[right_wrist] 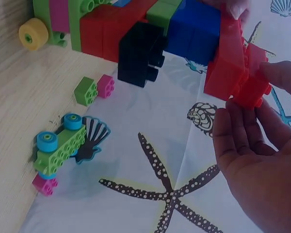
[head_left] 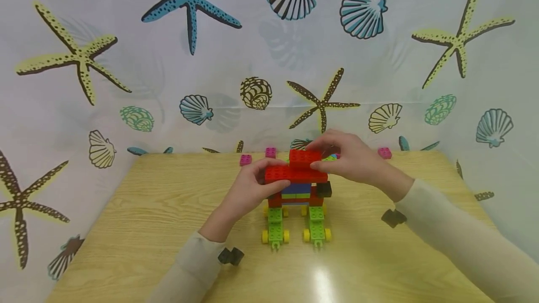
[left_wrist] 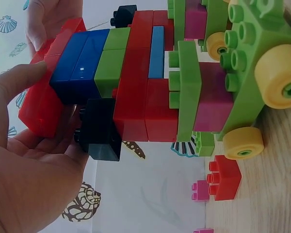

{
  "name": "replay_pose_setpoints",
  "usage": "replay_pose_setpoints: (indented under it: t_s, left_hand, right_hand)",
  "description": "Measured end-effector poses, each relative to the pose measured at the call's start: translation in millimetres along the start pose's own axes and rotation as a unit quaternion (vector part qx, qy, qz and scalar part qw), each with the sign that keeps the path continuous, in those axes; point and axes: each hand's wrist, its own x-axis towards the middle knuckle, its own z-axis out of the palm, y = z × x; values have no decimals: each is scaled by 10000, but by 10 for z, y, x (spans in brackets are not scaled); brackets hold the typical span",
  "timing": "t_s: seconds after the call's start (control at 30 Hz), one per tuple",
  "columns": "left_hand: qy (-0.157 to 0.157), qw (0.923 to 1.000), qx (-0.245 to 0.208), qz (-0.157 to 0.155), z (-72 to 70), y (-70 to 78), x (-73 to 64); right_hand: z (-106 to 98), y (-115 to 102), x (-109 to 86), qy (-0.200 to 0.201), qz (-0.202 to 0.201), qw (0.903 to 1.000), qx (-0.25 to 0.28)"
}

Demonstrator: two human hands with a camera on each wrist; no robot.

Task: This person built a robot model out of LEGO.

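A tall toy-brick build stands on two green wheeled bases [head_left: 275, 232] with yellow wheels [left_wrist: 243, 142]. Above them come red bricks [left_wrist: 131, 111], green bricks [left_wrist: 110, 72], blue bricks [left_wrist: 80, 65] and a wide red layer [head_left: 278, 175]. Black bricks [left_wrist: 104, 131] jut from its sides. My left hand [head_left: 250, 188] holds the left end of the red layer, its thumb on the near face. A smaller red brick [head_left: 301, 158] sits on that layer, and my right hand [head_left: 353, 159] pinches it between thumb and fingers. Whether its studs are fully pressed in, I cannot tell.
Pink bricks [head_left: 246, 160] lie along the wooden table's [head_left: 168, 200] back edge. Behind the build are a red brick [left_wrist: 227, 177], a green brick [right_wrist: 86, 91] and a green wheeled base with blue wheels [right_wrist: 63, 148]. A shell-and-starfish patterned cloth [head_left: 227, 74] hangs behind.
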Motion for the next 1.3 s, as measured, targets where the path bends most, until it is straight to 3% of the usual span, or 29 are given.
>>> replay_pose_setpoints:
  t_s: [0.37,0.77,1.03,1.3]
  left_hand:
    - [-31,10000,-6,32,0,-23,-6]
    - [-19,10000,32,-15,-11,-12,3]
    - [138,9997,-118,143,-46,15,-26]
    - [249,9990,-172,323,-47,15,-24]
  right_hand:
    - [131,-53,30,-258,-186,9994,143]
    - [138,-46,46,-365,-212,9990,125]
    - [139,-38,49,-400,-308,9987,55]
    - [160,10,28,-251,-144,9995,91]
